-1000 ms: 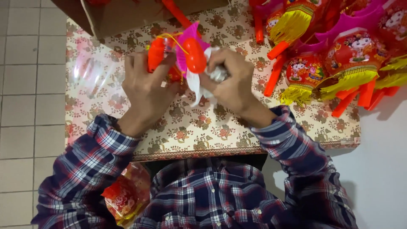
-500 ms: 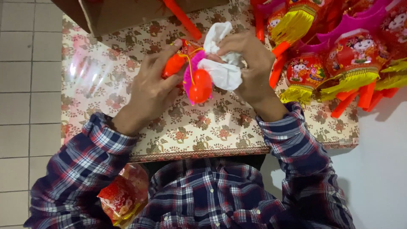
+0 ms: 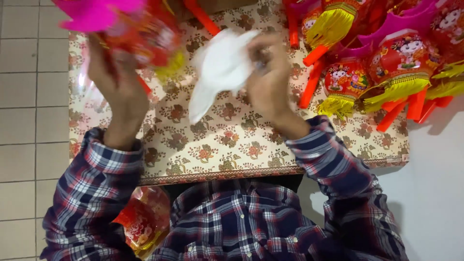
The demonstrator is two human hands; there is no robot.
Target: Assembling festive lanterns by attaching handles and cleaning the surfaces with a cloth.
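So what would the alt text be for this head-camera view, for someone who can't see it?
A person in a plaid shirt raises a blurred pink and red lantern toy in the left hand and holds a crumpled white cloth in the right hand, above a floral-covered table. More red lanterns with yellow tassels lie heaped at the right.

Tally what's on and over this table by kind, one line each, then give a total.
Toy lanterns lying in the pile at the table's right end: at least 3 with faces showing; the heap hides any more.
Toy lantern held up in the left hand: 1, blurred.
White cloth in the right hand: 1.
Loose orange stick on the table: 1.
Total: at least 6.
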